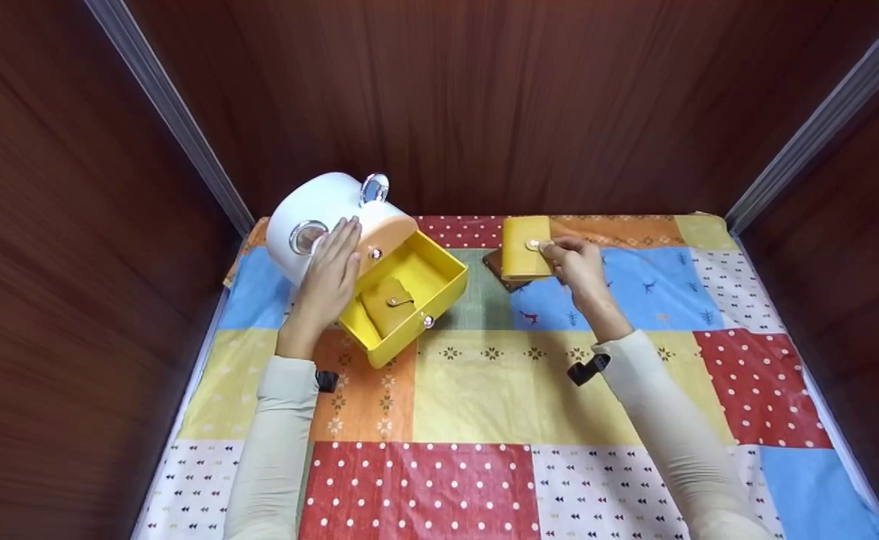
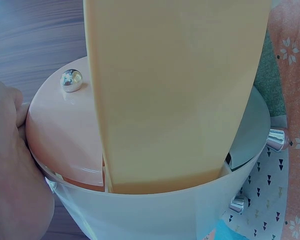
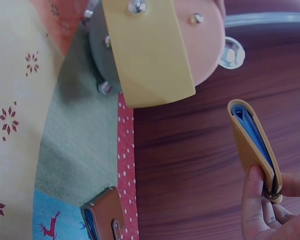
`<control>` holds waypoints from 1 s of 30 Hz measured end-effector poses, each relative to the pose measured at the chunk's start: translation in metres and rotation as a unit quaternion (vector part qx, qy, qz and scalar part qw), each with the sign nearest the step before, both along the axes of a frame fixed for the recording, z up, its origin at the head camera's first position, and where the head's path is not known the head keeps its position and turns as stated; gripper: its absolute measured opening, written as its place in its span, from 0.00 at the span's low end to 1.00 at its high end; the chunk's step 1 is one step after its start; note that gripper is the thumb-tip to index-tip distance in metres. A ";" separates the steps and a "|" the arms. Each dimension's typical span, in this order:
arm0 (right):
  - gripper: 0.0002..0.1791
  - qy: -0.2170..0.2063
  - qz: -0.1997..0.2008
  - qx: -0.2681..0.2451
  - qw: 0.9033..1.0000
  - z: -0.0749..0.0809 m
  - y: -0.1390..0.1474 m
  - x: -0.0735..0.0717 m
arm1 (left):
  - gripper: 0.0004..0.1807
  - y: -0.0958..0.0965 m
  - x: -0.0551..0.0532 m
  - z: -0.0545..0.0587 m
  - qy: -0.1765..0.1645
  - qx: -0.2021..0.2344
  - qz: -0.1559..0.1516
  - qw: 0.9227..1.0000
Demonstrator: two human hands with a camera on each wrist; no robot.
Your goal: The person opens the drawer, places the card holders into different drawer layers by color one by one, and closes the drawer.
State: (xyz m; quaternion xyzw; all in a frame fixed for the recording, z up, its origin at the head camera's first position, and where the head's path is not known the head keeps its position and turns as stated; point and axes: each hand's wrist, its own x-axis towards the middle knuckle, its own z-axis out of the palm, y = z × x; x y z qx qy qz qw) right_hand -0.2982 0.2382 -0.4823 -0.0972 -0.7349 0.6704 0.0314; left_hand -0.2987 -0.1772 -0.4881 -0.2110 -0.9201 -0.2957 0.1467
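Observation:
My right hand point(image 1: 580, 271) pinches a yellow wallet point(image 1: 523, 259) by its snap-strap edge, raised above the cloth. Blue inner sleeves show along the wallet's open side in the right wrist view. Partly hidden under it, a brown wallet point(image 3: 107, 212) lies on the cloth. My left hand point(image 1: 328, 266) rests, fingers straight, on a white rounded drawer box point(image 1: 312, 206). From this box a yellow drawer point(image 1: 445, 296) is pulled out. Inside the drawer lies a mustard wallet point(image 1: 388, 306) with a snap and a dark cord.
A patchwork cloth point(image 1: 484, 390) covers the table. Brown wood-grain panels point(image 1: 469, 105) stand behind and at both sides. The box has a peach drawer front point(image 2: 65, 130) with a shiny knob, and round chrome pieces point(image 1: 374, 189) stick out from its top.

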 end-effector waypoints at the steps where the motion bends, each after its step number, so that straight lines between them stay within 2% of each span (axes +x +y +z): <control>1: 0.14 0.000 0.001 0.000 1.000 0.000 -0.001 0.000 | 0.29 0.000 0.000 0.000 0.000 0.000 0.000 1.000; 14: 0.11 0.004 0.009 -0.034 0.999 0.006 -0.012 -0.004 | 0.29 0.000 0.000 0.000 0.005 0.002 0.000 1.000; 21: 0.10 0.004 0.011 -0.033 0.999 0.006 -0.017 -0.005 | 0.29 0.000 -0.001 0.000 0.001 -0.002 0.000 1.000; 30: 0.13 0.000 0.022 -0.028 0.999 0.010 -0.027 -0.005 | 0.29 0.001 0.000 0.001 -0.004 0.001 0.000 1.000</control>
